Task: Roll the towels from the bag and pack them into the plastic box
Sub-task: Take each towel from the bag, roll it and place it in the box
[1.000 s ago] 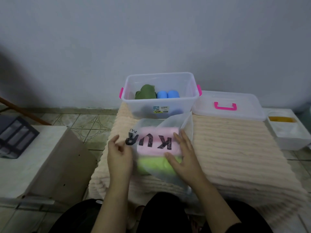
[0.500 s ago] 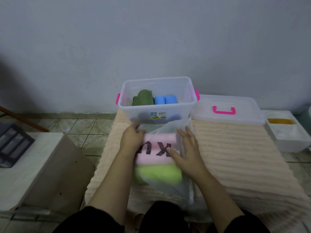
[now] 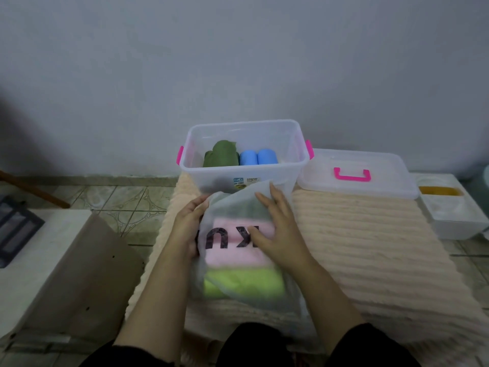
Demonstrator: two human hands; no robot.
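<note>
A: How many of each were there?

B: One clear plastic box (image 3: 246,165) with pink handles, holding one dark green roll (image 3: 221,157) and two blue rolls (image 3: 258,157) side by side. One translucent bag (image 3: 238,250) with black letters lay on the peach mat (image 3: 370,247) just in front of the box. Through it showed one pink towel (image 3: 232,247) and, nearer the person, one lime-green towel (image 3: 243,284). One lid (image 3: 354,173) with a pink handle sat to the right of the box.

A: Where was the bag relative to the fingers?

B: Between both hands. The left hand (image 3: 189,229) was at its left edge, near the mouth; the right hand (image 3: 275,229) lay on top, over the pink towel.

A: And the fingers?

B: The right hand's were straight and spread, pressing flat on the plastic. The left hand's curled at the bag's edge, seemingly pinching it, though the film hid the fingertips.
</note>
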